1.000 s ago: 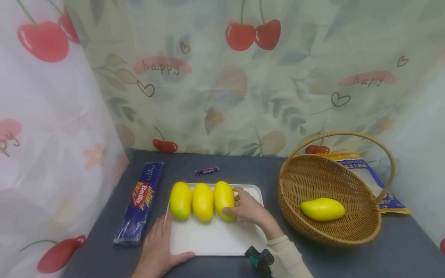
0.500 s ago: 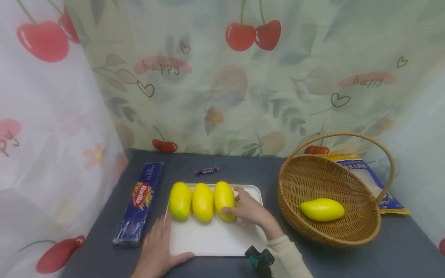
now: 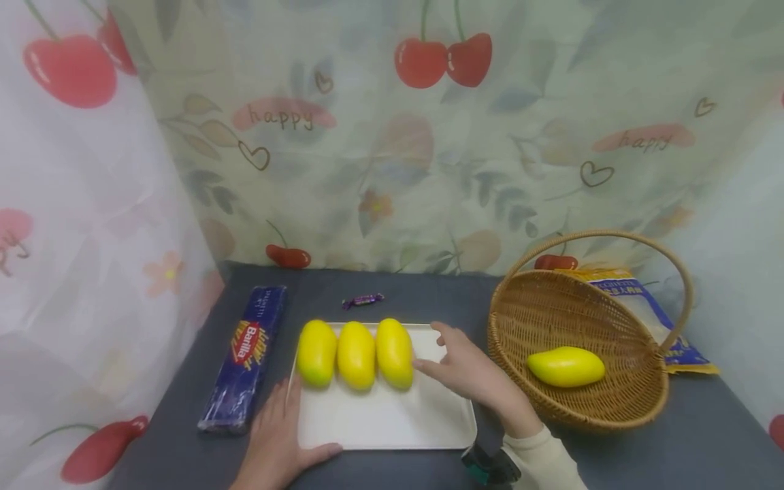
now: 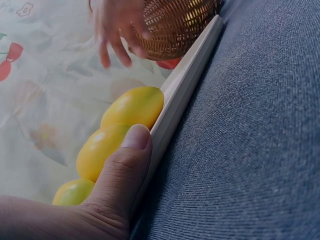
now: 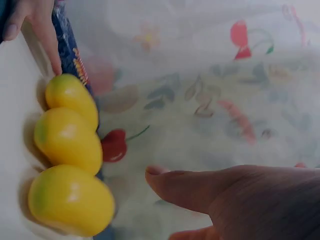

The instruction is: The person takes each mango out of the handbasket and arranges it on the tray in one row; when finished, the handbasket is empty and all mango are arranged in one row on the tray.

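Observation:
Three yellow mangoes lie side by side on a white tray [image 3: 380, 425] in the head view: a left mango [image 3: 316, 354], a middle mango [image 3: 356, 356] and a right mango [image 3: 395, 354]. My left hand [image 3: 275, 432] rests against the tray's left side, fingers extended and thumb along its front edge. In the left wrist view that thumb [image 4: 125, 170] touches the tray wall. Just right of the right mango, my right hand [image 3: 468, 371] holds nothing, its thumb and fingers spread apart. A gap between the right thumb [image 5: 180, 187] and the mangoes shows in the right wrist view.
A wicker basket [image 3: 520, 306] with a tall handle stands tilted on the right, another mango [image 3: 566, 367] inside. Behind it lies a blue and yellow bag [image 3: 652, 306]. A blue spaghetti pack [image 3: 245, 361] lies left of the tray; a purple wrapped candy [image 3: 363, 301] lies behind it.
My right hand has let go of the right mango and moved right, away from it. The mango stays on the tray. My left hand has not moved.

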Motion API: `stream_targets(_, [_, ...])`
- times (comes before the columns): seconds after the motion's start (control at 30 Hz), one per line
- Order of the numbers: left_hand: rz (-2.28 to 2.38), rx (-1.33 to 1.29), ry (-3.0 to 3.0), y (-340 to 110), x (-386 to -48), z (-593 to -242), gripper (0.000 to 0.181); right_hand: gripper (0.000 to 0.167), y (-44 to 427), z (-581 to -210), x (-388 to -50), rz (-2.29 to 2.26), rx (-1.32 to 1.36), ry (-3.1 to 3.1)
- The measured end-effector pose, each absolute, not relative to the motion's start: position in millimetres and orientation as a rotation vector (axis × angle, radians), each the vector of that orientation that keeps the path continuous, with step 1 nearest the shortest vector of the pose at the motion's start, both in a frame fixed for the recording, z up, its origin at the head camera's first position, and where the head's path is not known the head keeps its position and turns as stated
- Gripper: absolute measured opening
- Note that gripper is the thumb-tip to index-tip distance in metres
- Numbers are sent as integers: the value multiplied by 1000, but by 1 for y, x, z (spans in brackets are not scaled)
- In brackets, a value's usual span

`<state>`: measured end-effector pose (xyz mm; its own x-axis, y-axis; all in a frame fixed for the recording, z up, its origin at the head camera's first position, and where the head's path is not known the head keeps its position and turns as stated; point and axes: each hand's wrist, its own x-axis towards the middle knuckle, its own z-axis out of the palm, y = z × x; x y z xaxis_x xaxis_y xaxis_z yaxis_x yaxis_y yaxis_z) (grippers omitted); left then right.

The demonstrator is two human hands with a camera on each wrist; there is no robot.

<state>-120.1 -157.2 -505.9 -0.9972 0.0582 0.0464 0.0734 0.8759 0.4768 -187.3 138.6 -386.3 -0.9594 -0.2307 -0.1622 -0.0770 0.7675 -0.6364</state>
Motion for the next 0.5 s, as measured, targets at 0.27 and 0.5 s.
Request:
stream_targets(0.27, [-757,-103,-3008,-159,-121,-510,138,70,173,-325,-160,-783,-451,2793])
stream_targets(0.5, [-783,-104,-3014,-159,-121,-508,138,64,225,-312,-178,-576,-545,2843])
